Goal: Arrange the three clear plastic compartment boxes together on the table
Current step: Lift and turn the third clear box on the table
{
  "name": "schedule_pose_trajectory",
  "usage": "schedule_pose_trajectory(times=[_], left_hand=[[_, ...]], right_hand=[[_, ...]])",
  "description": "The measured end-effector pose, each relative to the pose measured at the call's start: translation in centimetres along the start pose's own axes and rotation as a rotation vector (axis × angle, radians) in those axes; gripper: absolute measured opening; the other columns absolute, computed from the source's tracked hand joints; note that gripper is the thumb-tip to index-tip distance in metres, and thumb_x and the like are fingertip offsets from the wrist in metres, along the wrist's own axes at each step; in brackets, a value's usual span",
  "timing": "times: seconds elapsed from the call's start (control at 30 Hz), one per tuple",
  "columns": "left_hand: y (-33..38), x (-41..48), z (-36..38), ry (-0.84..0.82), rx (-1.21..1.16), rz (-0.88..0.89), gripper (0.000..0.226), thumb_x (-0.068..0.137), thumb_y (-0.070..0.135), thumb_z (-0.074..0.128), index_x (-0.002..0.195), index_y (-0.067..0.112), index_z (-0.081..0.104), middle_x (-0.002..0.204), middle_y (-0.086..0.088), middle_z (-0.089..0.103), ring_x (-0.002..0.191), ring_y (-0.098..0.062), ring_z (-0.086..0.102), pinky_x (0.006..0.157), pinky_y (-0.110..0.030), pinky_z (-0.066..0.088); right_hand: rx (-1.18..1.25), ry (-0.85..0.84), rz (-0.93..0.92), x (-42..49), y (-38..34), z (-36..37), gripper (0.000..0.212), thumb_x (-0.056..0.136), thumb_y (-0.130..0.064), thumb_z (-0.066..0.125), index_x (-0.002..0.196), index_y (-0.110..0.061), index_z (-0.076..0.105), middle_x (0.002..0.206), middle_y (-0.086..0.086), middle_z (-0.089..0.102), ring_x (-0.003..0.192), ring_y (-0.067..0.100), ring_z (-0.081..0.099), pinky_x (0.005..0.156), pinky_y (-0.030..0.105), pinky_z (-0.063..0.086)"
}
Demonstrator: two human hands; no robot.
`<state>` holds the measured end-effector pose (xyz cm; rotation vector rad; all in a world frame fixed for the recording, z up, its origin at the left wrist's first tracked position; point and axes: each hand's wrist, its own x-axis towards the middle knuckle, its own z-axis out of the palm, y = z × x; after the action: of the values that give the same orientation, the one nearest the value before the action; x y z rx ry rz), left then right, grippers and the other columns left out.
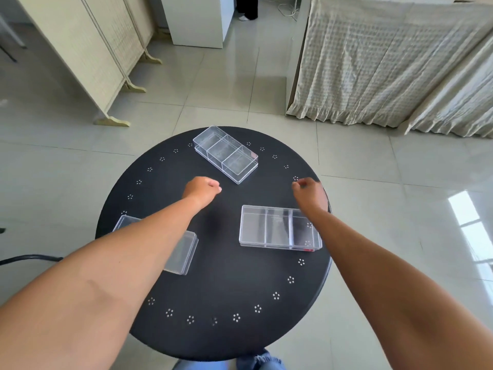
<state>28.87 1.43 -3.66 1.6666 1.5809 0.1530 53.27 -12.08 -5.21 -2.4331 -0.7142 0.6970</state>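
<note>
Three clear plastic compartment boxes lie apart on a round black table [213, 289]. The far box [225, 154] sits near the back edge, turned diagonally. The right box [278, 227] lies flat at the right. The left box [184, 251] is largely hidden under my left forearm. My left hand [202, 188] hovers as a closed fist near the table's middle, just short of the far box, holding nothing. My right hand [309, 192] is curled shut above the far right corner of the right box, also holding nothing.
The table has small white dot clusters around its rim. Tiled floor surrounds it. A folding screen [88, 57] stands at back left, a white cabinet [197, 20] behind, a cloth-draped unit [386, 60] at back right. A black cable [29, 259] lies on the floor at the left.
</note>
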Motion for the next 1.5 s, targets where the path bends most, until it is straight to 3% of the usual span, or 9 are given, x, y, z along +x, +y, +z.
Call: schedule_pose_trajectory(times=[0.37,0.53,0.77,1.0,1.1,1.2,1.27,1.4,1.5], left_hand=[[-0.4,8.7,-5.0,0.031,0.012,-0.050,0.096,0.081,0.027,0.073,0.157,0.024,0.015,0.161,-0.010,0.024,0.146,-0.029,0.031,0.114,-0.043,0.034],[-0.6,13.0,-6.2,-0.095,-0.017,0.021,0.104,0.083,0.022,0.072,0.159,0.024,0.000,0.168,-0.002,0.001,0.155,-0.017,0.003,0.123,-0.039,0.015],[-1.3,17.3,-6.2,-0.200,-0.104,0.042,0.117,0.077,0.020,0.078,0.157,0.033,-0.006,0.167,0.005,0.011,0.153,-0.017,0.014,0.119,-0.036,0.020],[-2.0,18.9,-5.0,-0.255,-0.200,0.080,0.111,0.078,0.014,0.076,0.158,0.028,0.001,0.162,0.004,0.027,0.148,-0.016,0.028,0.104,-0.024,0.024],[-1.8,19.1,-5.0,-0.235,-0.248,0.117,0.096,0.081,0.009,0.073,0.157,0.022,0.016,0.157,0.000,0.037,0.138,-0.015,0.040,0.102,-0.025,0.030],[-1.0,19.0,-5.9,-0.216,-0.306,0.154,0.085,0.080,0.007,0.074,0.153,0.019,0.031,0.154,-0.004,0.039,0.139,-0.017,0.042,0.107,-0.027,0.036],[-0.5,18.7,-6.5,-0.206,-0.333,0.168,0.083,0.080,0.009,0.075,0.152,0.018,0.035,0.150,0.001,0.043,0.138,-0.016,0.045,0.106,-0.025,0.037],[0.6,17.5,-7.0,-0.188,-0.332,0.243,0.071,0.075,0.007,0.075,0.141,0.015,0.051,0.096,0.036,0.065,0.098,0.015,0.062,0.081,-0.005,0.041],[1.0,16.5,-6.3,-0.157,-0.339,0.223,0.076,0.074,0.008,0.076,0.144,0.012,0.048,0.117,0.021,0.065,0.104,0.003,0.065,0.094,-0.018,0.044]], right_hand=[[0.012,-0.287,-0.047,1.9,-6.7,7.3,0.133,0.066,-0.056,0.086,0.163,-0.027,0.000,0.167,0.006,0.019,0.151,0.030,0.034,0.121,0.050,0.034],[0.023,-0.318,-0.044,3.7,-7.7,9.8,0.144,0.063,-0.051,0.090,0.163,-0.026,-0.010,0.172,-0.004,0.007,0.157,0.022,0.023,0.126,0.049,0.024],[0.083,-0.296,-0.070,5.6,-8.5,11.9,0.150,0.054,-0.051,0.092,0.158,-0.041,-0.014,0.169,-0.013,0.019,0.153,0.036,0.028,0.121,0.049,0.029],[0.147,-0.263,-0.095,6.0,-8.0,12.7,0.146,0.046,-0.058,0.085,0.158,-0.041,-0.008,0.164,-0.017,0.029,0.153,0.018,0.032,0.122,0.041,0.032],[0.264,-0.310,-0.103,6.5,-8.3,12.4,0.133,0.053,-0.052,0.086,0.161,-0.032,0.011,0.159,-0.016,0.040,0.147,0.010,0.041,0.122,0.035,0.033],[0.430,-0.328,-0.123,7.4,-8.8,11.3,0.091,0.058,-0.044,0.086,0.139,-0.030,0.047,0.120,-0.023,0.069,0.114,-0.003,0.066,0.114,0.036,0.046],[0.496,-0.328,-0.091,7.9,-9.2,10.3,0.078,0.063,-0.048,0.083,0.132,-0.027,0.055,0.105,-0.023,0.072,0.102,0.000,0.069,0.109,0.035,0.050],[0.582,-0.331,0.018,7.9,-9.2,7.8,0.075,0.078,-0.059,0.070,0.137,-0.016,0.057,0.098,-0.002,0.059,0.081,0.016,0.063,0.072,0.027,0.056],[0.571,-0.328,0.105,7.6,-9.3,6.4,0.061,0.094,-0.062,0.055,0.134,-0.017,0.061,0.093,0.008,0.065,0.073,0.024,0.068,0.056,0.026,0.057]])
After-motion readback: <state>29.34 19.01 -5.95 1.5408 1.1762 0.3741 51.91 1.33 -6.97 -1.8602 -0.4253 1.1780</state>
